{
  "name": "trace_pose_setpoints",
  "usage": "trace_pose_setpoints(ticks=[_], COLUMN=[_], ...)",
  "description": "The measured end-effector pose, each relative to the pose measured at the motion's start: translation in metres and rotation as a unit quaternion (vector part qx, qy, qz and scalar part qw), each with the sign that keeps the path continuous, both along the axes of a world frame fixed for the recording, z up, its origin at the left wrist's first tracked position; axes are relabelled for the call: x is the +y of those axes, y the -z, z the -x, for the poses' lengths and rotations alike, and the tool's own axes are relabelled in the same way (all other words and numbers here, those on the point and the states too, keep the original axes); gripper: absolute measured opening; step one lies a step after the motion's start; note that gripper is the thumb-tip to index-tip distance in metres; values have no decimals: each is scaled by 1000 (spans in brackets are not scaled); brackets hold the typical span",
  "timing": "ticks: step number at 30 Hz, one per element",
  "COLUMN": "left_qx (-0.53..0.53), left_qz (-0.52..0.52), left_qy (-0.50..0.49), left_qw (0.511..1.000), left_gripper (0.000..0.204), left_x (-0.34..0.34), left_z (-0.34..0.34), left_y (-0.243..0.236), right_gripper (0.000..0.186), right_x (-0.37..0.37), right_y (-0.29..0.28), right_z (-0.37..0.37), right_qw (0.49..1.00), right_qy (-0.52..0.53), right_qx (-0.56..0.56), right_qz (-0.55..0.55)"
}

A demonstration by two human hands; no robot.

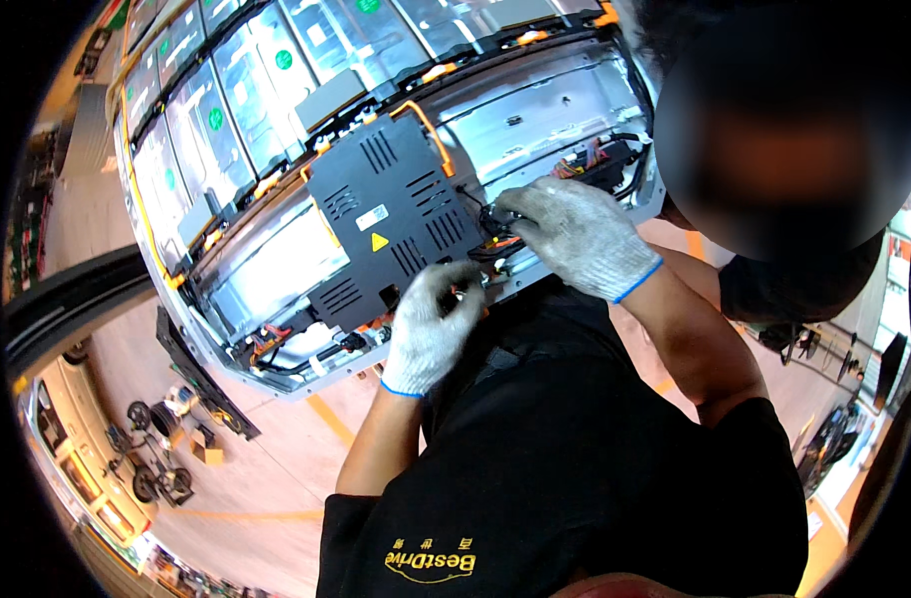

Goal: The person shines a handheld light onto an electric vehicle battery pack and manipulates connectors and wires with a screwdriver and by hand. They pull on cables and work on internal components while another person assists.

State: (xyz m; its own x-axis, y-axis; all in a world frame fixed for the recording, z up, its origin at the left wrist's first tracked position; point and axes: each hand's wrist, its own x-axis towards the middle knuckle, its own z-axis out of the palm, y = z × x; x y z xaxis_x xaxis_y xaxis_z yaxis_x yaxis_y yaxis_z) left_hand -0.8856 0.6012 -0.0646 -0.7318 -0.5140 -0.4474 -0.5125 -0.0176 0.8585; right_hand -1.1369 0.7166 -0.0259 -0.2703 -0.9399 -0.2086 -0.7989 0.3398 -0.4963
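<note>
A large open battery pack (505,135) with silvery modules lies in front of me. Slotted dark grey cover plate (381,214) sits at its near side, bearing a white label and a yellow warning triangle. My left hand (434,324), in a white knit glove with a blue cuff, is at the plate's near corner with thumb and fingers curled together; what they pinch is too small to tell. My right hand (580,234), gloved alike, bends its fingers over black wiring (493,221) beside the plate's right edge. The fingers hide what they grip there.
Orange cables (431,138) run along the plate and the modules. Another wiring bundle (268,341) lies at the pack's near left corner. Close on my right stands another person (804,284) in dark clothes. Wheeled equipment (156,448) and a yellow vehicle (87,453) stand on the floor at left.
</note>
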Motion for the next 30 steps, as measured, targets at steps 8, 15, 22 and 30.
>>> trace_pose_setpoints(ticks=[8, 15, 22, 30], left_qx=[8, 35, 74, 57], left_qz=[-103, -188, -232, -297], left_qy=[-11, 36, 103, 110], left_qw=[995, 981, 964, 947], left_gripper=[36, 41, 45, 43], left_x=[31, 15, 18, 7], left_z=[-33, -13, 21, 37], left_y=[41, 46, 64, 78], right_gripper=[23, 24, 36, 49], right_x=[-21, -34, -37, -41], right_y=[-9, 3, 1, -5], right_z=[6, -10, -12, -9], right_qw=[987, 995, 995, 976], right_qy=[-141, -21, 15, 62], right_qx=[79, 59, -40, -158], right_qz=[-1, 74, -86, -134])
